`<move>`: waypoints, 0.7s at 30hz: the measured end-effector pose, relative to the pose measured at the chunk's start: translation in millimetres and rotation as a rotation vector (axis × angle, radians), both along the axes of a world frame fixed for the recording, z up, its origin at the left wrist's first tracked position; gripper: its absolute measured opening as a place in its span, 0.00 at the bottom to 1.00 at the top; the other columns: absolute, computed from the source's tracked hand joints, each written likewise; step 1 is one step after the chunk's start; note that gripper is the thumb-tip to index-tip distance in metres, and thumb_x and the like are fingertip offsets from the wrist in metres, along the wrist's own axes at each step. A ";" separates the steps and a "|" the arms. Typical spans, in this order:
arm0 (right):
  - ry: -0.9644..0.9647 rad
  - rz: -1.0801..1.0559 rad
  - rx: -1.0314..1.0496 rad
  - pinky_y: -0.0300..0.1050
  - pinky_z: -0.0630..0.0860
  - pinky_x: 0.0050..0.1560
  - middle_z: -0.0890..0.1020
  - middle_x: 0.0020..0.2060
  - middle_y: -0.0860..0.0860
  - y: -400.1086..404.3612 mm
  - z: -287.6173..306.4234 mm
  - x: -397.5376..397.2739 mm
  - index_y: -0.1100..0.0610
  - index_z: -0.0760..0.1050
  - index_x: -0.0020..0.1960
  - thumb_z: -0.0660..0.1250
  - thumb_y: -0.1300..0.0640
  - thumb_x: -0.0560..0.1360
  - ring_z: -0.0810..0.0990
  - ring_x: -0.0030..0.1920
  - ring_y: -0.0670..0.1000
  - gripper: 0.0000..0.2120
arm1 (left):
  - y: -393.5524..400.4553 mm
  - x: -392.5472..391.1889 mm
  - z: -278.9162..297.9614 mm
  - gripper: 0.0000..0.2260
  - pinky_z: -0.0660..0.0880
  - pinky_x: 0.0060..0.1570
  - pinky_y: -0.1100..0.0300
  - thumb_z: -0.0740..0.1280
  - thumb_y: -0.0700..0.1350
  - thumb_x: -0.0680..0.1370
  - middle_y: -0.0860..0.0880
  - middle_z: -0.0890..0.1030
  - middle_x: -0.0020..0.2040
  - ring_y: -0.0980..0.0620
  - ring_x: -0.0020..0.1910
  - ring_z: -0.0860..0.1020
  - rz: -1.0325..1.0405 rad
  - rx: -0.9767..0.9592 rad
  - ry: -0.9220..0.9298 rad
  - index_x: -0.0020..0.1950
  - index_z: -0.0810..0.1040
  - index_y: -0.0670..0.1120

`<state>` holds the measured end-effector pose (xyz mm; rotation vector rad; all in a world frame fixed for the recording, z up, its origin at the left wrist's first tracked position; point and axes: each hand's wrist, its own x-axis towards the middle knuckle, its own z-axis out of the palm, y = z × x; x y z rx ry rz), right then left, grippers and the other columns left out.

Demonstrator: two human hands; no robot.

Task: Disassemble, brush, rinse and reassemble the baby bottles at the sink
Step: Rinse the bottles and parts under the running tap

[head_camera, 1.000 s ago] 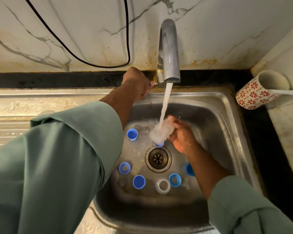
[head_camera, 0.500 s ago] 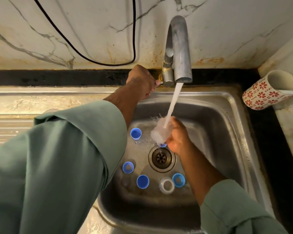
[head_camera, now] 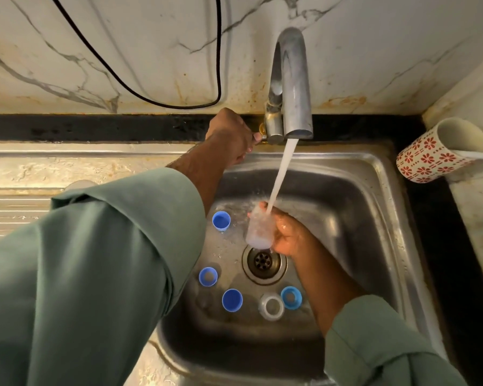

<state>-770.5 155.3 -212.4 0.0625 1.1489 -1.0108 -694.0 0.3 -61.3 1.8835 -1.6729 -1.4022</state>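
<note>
Bottle (head_camera: 258, 231) now upright vs tilted, mouth under stream.

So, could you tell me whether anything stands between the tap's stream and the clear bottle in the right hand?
Nothing visible does: the stream falls straight onto the clear bottle held by the right hand.

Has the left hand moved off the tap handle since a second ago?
No. The left hand still grips the tap handle, just left of the tap base.
</note>
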 end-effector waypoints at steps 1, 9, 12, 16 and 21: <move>-0.030 -0.062 0.010 0.48 0.81 0.37 0.81 0.38 0.53 -1.0 -3.0 2.4 0.56 0.81 0.46 0.73 0.50 0.70 0.82 0.34 0.51 0.10 | 0.2 -0.1 -0.3 0.10 0.83 0.42 0.55 0.77 0.41 0.72 0.45 0.82 0.41 0.50 0.40 0.82 0.002 -0.008 -0.003 0.50 0.80 0.42; -0.094 -0.261 0.092 0.46 0.79 0.34 0.78 0.32 0.57 -15.5 -2.0 17.0 0.57 0.77 0.41 0.59 0.30 0.74 0.78 0.32 0.55 0.29 | 3.0 -0.2 6.3 0.08 0.75 0.29 0.64 0.74 0.41 0.75 0.48 0.79 0.34 0.54 0.31 0.77 0.014 0.017 0.021 0.42 0.75 0.45; -0.068 -0.223 0.070 0.41 0.76 0.33 0.75 0.29 0.53 -14.9 -3.6 11.5 0.56 0.74 0.37 0.55 0.33 0.78 0.74 0.29 0.52 0.27 | 3.8 -0.8 5.4 0.08 0.78 0.33 0.62 0.76 0.41 0.74 0.47 0.79 0.36 0.53 0.33 0.78 -0.008 -0.003 0.004 0.44 0.77 0.44; -0.049 -0.120 0.041 0.53 0.78 0.52 0.82 0.38 0.54 -2.4 -8.9 5.7 0.56 0.80 0.43 0.68 0.49 0.76 0.81 0.41 0.55 0.10 | 3.6 -0.8 6.3 0.08 0.78 0.33 0.62 0.76 0.41 0.73 0.47 0.79 0.37 0.53 0.33 0.78 -0.016 0.007 0.005 0.45 0.78 0.44; 0.510 0.075 0.081 0.47 0.77 0.40 0.79 0.50 0.53 0.5 4.8 21.0 0.54 0.73 0.58 0.79 0.49 0.66 0.79 0.47 0.53 0.26 | 6.3 -1.4 9.8 0.09 0.76 0.28 0.63 0.75 0.42 0.74 0.46 0.80 0.38 0.53 0.34 0.78 0.006 0.031 0.010 0.50 0.78 0.44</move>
